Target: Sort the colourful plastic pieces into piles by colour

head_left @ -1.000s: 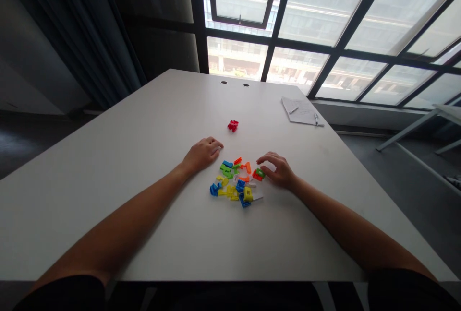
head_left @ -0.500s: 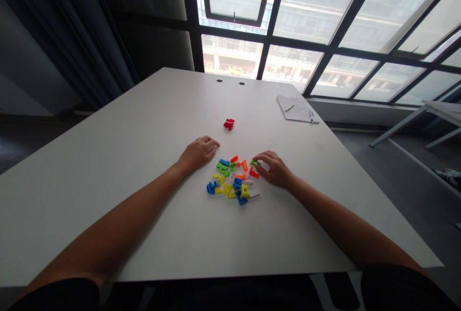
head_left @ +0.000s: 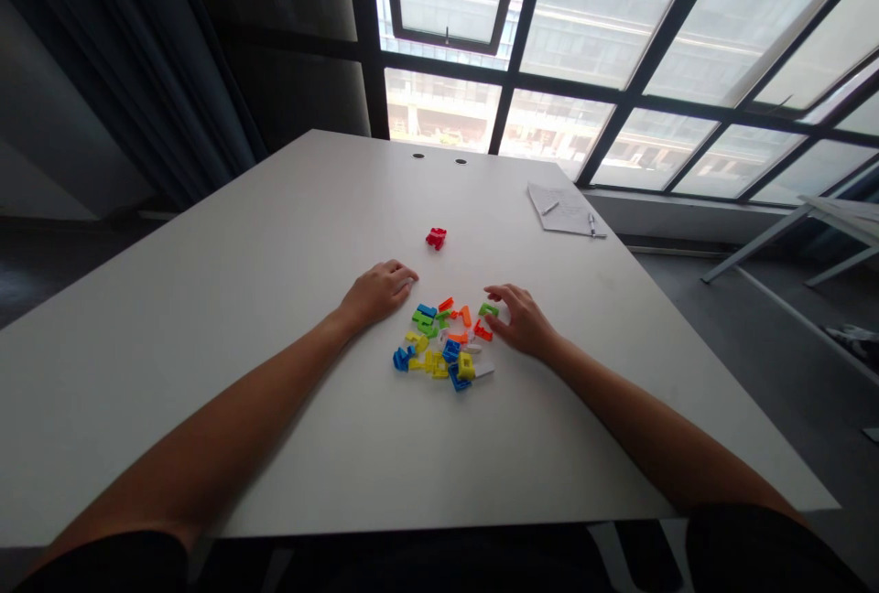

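One green piece lies on the bench, at the right side of a loose cluster of small plastic pieces. The right hand is around it with thumb and fingers spread, not gripping; whether the thumb touches it I cannot tell. A red piece sits just beside it, on the near side. Further left in the cluster are an orange piece and more green pieces; a yellow block is at the near side, next to a flat white piece. A blue piece marks the left end.

The left hand rests on the bench beyond the cluster's left side, fingers bent; whether it holds anything I cannot tell. Beyond both hands lies a red object, well apart from the cluster. Farther right is a paper with two pens on it. Windows stand behind the bench, and a dark curtain hangs at left.
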Available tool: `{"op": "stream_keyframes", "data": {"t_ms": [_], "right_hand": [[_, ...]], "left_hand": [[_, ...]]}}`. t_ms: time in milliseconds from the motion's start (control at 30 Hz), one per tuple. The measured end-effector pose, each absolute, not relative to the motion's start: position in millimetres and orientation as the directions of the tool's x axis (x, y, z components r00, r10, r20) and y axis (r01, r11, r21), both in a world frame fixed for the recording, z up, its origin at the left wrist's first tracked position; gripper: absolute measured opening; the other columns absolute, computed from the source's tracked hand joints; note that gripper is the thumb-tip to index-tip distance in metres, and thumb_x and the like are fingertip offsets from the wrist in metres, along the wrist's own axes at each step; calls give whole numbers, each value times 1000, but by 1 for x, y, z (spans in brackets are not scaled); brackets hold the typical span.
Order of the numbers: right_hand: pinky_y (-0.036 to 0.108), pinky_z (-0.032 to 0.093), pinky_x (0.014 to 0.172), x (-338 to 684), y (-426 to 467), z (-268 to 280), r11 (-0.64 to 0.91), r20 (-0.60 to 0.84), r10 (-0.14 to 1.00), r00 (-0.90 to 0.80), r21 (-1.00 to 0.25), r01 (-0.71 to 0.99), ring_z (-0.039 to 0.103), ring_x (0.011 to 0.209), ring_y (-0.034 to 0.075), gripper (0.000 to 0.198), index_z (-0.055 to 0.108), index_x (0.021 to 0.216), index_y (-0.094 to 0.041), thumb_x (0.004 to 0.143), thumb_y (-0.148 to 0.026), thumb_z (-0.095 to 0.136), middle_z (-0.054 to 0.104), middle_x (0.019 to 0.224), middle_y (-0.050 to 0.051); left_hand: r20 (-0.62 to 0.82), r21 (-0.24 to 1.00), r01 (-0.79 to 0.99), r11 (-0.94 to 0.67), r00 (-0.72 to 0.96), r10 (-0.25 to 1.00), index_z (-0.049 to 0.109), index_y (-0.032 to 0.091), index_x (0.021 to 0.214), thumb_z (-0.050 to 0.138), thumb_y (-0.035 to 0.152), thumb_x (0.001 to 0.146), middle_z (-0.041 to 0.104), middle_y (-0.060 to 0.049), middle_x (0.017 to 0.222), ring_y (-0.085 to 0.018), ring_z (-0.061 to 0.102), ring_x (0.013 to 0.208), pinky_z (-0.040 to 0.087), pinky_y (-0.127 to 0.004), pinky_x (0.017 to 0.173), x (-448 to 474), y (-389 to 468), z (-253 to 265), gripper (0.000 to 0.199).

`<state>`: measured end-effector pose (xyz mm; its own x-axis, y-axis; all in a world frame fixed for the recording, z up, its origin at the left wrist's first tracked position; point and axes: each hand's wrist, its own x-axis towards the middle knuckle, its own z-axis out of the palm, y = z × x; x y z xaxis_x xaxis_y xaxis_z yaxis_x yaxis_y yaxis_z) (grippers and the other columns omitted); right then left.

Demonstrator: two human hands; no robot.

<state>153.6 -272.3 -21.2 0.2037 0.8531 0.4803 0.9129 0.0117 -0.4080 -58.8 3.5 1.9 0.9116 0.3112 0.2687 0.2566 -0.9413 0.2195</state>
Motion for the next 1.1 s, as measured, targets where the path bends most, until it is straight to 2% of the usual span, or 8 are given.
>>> {"op": "stream_keyframes", "data": {"t_ms": [133, 400, 533, 700, 867, 1100], "right_hand": [[48, 51, 97, 154, -270, -23, -31, 428, 875, 225, -415, 909, 68, 103, 28, 36, 64, 128, -22, 93, -25, 69, 75, 105, 9], [51, 49, 100, 152, -273, -18, 3, 425, 884, 194, -419, 908, 66, 108, 30, 43, 63, 130, -23, 88, -16, 67, 76, 110, 8], [52, 48, 102, 153, -274, -17, 74, 498, 850, 171, -435, 897, 66, 112, 30, 46, 60, 135, -25, 89, -17, 66, 76, 117, 9], [49, 51, 99, 147, -275, -10, 230, 599, 798, 67, -405, 885, 67, 111, 28, 33, 64, 128, -26, 96, -20, 63, 75, 116, 9], [52, 46, 107, 135, -276, 0, 323, 554, 827, -102, -319, 891, 62, 125, 29, 37, 63, 133, -27, 96, -21, 66, 74, 125, 9], [51, 46, 101, 140, -279, -4, 282, 580, 812, -66, -291, 914, 64, 117, 30, 19, 67, 112, -25, 93, -24, 69, 75, 107, 8]], "left_hand": [[275, 220, 258, -941, 909, 314, 73, 28, 122, 47, 35, 101, 69, -6, 124, -25, 66, 110, 55, -35, 90, -59, 4, 1, 34], [272, 219, 258, -941, 910, 313, 73, 28, 122, 48, 33, 101, 68, -6, 124, -24, 66, 109, 55, -35, 91, -59, 4, 1, 33], [270, 221, 256, -941, 911, 312, 73, 27, 122, 49, 33, 100, 68, -7, 124, -24, 66, 109, 55, -34, 92, -59, 4, 1, 33], [264, 223, 265, -938, 910, 320, 73, 28, 122, 48, 34, 101, 68, -6, 125, -25, 66, 110, 55, -35, 91, -59, 3, 2, 34], [267, 218, 265, -939, 909, 319, 73, 28, 122, 49, 33, 100, 68, -6, 125, -25, 66, 110, 55, -34, 91, -58, 4, 1, 33], [276, 213, 257, -942, 909, 311, 73, 28, 122, 49, 33, 100, 69, -6, 124, -25, 66, 109, 55, -35, 90, -58, 3, 0, 33]]}}
